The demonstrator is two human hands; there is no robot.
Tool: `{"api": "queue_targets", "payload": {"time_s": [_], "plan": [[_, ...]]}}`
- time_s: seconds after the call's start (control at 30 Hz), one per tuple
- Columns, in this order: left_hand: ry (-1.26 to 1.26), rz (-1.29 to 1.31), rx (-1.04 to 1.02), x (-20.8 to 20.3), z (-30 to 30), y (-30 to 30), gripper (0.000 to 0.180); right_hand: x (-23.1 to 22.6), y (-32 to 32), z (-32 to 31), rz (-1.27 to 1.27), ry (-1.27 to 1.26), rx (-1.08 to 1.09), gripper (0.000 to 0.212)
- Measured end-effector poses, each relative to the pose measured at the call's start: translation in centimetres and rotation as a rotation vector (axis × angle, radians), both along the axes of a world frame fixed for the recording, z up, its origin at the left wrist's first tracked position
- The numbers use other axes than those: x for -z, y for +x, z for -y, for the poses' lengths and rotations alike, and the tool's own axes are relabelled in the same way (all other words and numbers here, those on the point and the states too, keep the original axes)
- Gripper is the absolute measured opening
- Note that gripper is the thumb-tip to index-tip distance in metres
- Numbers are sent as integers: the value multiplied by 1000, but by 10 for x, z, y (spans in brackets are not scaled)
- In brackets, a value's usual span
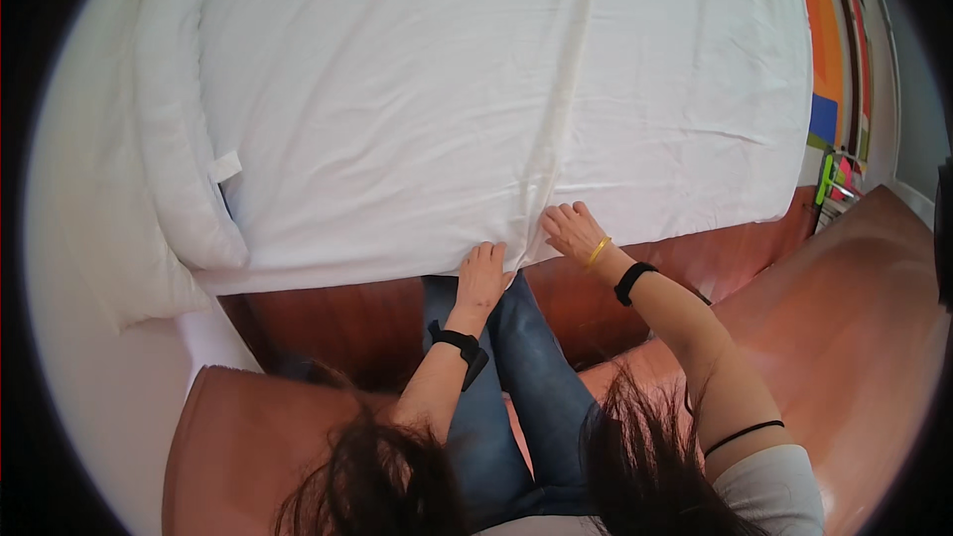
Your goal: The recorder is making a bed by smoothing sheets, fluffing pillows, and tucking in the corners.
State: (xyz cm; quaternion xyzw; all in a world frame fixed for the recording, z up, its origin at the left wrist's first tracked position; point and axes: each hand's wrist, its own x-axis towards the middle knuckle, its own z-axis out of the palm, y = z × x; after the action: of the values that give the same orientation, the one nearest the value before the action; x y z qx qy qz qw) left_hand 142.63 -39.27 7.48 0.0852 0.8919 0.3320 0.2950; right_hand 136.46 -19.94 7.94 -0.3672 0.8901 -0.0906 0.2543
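Observation:
A white bed sheet [397, 119] covers the bed in front of me, with a long raised fold [552, 129] running down it to the near edge. At that edge my left hand [483, 276] is closed on the sheet, just left of the fold, its thumb side toward it. My right hand [573, 230] sits slightly farther in, right of the fold, with curled fingers gripping the fabric. The fingertips of both hands are partly hidden. Between the hands, the fold's lower end hangs over the edge.
A folded white quilt [179, 179] with a tag [226, 167] and a white pillow [149, 288] lie at the left. The reddish-brown bed base [338, 328] shows below the sheet. Colourful items and a rack [842, 174] stand at the far right. My legs [536, 367] are against the bed.

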Motion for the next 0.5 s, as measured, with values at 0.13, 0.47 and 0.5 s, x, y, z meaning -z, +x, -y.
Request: {"api": "queue_targets", "payload": {"time_s": [0.13, 0.47, 0.5], "plan": [[30, 38, -29, 5, 0, -3, 40, 6, -4, -7, -96, 105, -91, 21], [88, 49, -81, 11, 0, -2, 35, 2, -15, 4, -118, 84, -349, 10], [89, 50, -79, 11, 0, -1, 35, 2, -15, 7, -117, 84, -348, 10]]}}
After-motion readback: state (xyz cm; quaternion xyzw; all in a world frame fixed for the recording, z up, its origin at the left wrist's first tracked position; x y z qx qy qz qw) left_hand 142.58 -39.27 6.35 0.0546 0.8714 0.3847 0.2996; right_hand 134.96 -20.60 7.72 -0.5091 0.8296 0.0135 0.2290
